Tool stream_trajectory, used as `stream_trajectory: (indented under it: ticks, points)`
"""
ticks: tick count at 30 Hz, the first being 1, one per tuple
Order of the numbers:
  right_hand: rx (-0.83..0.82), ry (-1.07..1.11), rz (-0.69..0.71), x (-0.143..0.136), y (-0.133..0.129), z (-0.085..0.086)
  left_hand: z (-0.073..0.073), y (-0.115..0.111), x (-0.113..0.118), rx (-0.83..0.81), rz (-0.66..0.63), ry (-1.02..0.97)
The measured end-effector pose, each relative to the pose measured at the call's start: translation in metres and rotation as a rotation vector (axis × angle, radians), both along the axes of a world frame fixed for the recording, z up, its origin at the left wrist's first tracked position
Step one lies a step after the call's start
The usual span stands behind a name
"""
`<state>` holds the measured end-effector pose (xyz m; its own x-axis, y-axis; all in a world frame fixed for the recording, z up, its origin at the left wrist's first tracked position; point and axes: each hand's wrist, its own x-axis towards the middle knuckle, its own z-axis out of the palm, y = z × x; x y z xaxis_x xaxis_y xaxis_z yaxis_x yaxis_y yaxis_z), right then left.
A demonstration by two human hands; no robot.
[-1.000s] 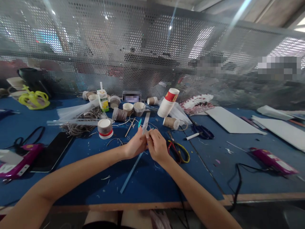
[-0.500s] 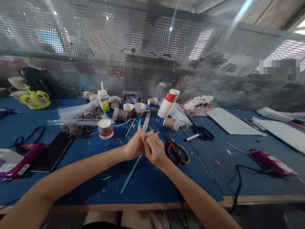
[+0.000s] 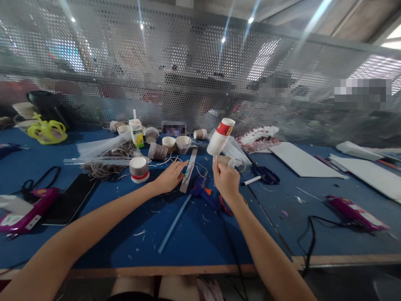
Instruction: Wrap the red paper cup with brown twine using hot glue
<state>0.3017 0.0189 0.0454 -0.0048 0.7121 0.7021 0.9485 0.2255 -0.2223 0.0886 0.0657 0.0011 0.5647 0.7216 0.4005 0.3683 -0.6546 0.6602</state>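
Note:
My left hand (image 3: 171, 177) has its fingers stretched out at the left edge of a flat grey ruler (image 3: 190, 169). Whether the fingertips press on it or hover I cannot tell. To the right, my right hand (image 3: 228, 179) is raised with its fingers curled in; what they hold, if anything, is hidden. Behind it lies a twine-wrapped paper cup (image 3: 231, 162) on its side. Between the hands rests a blue glue gun (image 3: 200, 188) with an orange trigger. A long translucent glue stick (image 3: 173, 225) runs from it toward the front edge. Scissors are mostly hidden by the right wrist.
Twine-wrapped cups (image 3: 157, 151), a drink carton (image 3: 136, 133) and a tilted paper-cup stack (image 3: 221, 137) stand at the back. A phone (image 3: 70, 200) and purple device (image 3: 31, 209) lie left. White boards (image 3: 308, 161) and another purple device (image 3: 357, 212) are right.
My hands, together over the ruler before, have parted: the left moved slightly left, the right moved right and up. The glue gun between them has come into view.

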Motion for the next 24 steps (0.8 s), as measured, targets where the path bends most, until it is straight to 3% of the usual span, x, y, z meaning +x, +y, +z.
stream_trajectory:
  ticks: [8,15,20,24]
  points:
    - [-0.095,0.012,-0.096,0.003,-0.006,0.020,-0.005,0.006,-0.005,0.150,0.019,0.207]
    - [-0.189,0.014,-0.146,0.004,-0.008,0.024,0.022,-0.001,0.013,0.249,-0.002,0.370]
    - [-0.443,-0.039,0.008,0.007,-0.013,0.029,0.038,0.006,0.044,0.250,0.027,0.540]
    - [-0.652,-0.130,0.099,0.003,-0.028,0.023,0.045,0.021,0.053,0.206,0.165,0.585]
